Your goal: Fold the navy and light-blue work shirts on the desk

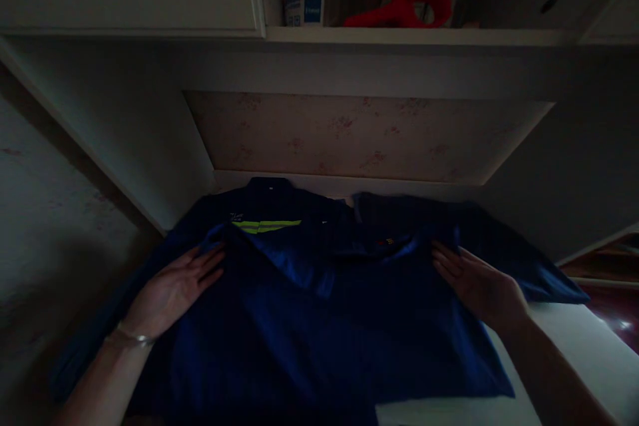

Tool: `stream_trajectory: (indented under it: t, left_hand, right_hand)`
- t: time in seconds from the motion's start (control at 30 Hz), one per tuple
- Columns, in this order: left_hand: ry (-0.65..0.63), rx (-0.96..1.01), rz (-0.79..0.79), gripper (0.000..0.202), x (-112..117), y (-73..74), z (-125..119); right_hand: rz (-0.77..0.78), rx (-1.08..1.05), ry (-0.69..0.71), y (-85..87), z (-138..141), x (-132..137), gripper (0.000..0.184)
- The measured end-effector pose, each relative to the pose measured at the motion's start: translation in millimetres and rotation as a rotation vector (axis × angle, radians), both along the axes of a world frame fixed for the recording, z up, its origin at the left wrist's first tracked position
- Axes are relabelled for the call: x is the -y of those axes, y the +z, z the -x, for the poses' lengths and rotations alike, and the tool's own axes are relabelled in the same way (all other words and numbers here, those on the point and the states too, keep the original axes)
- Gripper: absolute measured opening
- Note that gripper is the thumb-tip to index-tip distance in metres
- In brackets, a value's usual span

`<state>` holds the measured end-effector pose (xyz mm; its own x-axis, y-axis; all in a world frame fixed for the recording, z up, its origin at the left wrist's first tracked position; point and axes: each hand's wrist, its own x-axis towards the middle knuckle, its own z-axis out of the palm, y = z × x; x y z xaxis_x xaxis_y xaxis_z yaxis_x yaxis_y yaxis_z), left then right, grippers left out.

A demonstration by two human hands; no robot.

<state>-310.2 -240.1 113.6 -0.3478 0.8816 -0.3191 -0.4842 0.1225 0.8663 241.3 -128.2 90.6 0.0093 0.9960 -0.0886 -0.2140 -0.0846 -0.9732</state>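
I see the dark blue shirt (319,319) spread across the desk (574,339), a yellow-green stripe (264,226) near the back edge. My left hand (174,289) and right hand (474,283) lie flat on it, fingers unclenched.

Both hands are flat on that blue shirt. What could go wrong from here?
The sleeve beside the left hand seems to trail off the table, so its weight might drag the shirt sideways. That hand and the right hand only press flat, so cloth could bunch under them. Dim light may hide creases.
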Motion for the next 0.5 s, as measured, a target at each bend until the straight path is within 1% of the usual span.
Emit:
stream_trajectory:
  t: [0.03, 0.07, 0.1, 0.13, 0.17, 0.2, 0.23, 0.27, 0.33, 0.4, 0.43, 0.5]
  left_hand:
    - [-0.045, 0.037, -0.047, 0.021, -27.2, 0.9, 2.5]
    - [-0.063, -0.001, -0.055, 0.023, -52.2, 0.6, 5.4]
    - [-0.060, -0.074, -0.035, 0.027, -73.4, -1.4, 8.3]
    - [-0.044, -0.163, 0.007, 0.034, -89.5, -5.1, 10.8]
    - [-0.022, -0.255, 0.068, 0.041, -99.6, -10.7, 12.8]
    - [0.001, -0.337, 0.141, 0.049, -103.4, -17.8, 14.1]
    - [0.018, -0.398, 0.212, 0.054, -101.2, -25.9, 14.8]
    - [0.028, -0.433, 0.269, 0.057, -93.9, -34.6, 15.0]
    - [-0.002, -0.448, 0.361, 0.060, -68.9, -51.1, 14.5]
    - [-0.054, -0.407, 0.443, 0.061, -40.0, -62.7, 13.1]
    - [-0.071, -0.380, 0.475, 0.059, -27.6, -65.6, 11.7]
    - [-0.079, -0.367, 0.516, 0.050, -11.1, -65.3, 6.5]
  right_hand:
    - [-0.002, -0.037, 0.057, 2.9, 10.2, -28.5, 0.020]
    - [-0.001, -0.044, 0.087, 4.4, 19.0, -55.7, 0.025]
    - [0.012, -0.021, 0.087, 3.9, 25.8, -80.1, 0.032]
    - [0.037, 0.045, 0.072, 1.1, 30.1, -100.3, 0.039]
    - [0.075, 0.142, 0.047, -3.9, 31.5, -115.5, 0.045]
    - [0.119, 0.255, 0.020, -10.6, 30.3, -125.2, 0.049]
    - [0.163, 0.368, -0.004, -18.6, 26.7, -129.7, 0.052]
    - [0.200, 0.466, -0.023, -27.0, 21.4, -129.3, 0.052]
    - [0.252, 0.581, -0.051, -42.3, 8.3, -117.8, 0.049]
    - [0.320, 0.599, -0.060, -52.2, -3.1, -98.6, 0.048]
    - [0.366, 0.571, -0.041, -54.6, -6.9, -88.7, 0.051]
    - [0.470, 0.448, 0.018, -55.3, -8.9, -72.1, 0.063]
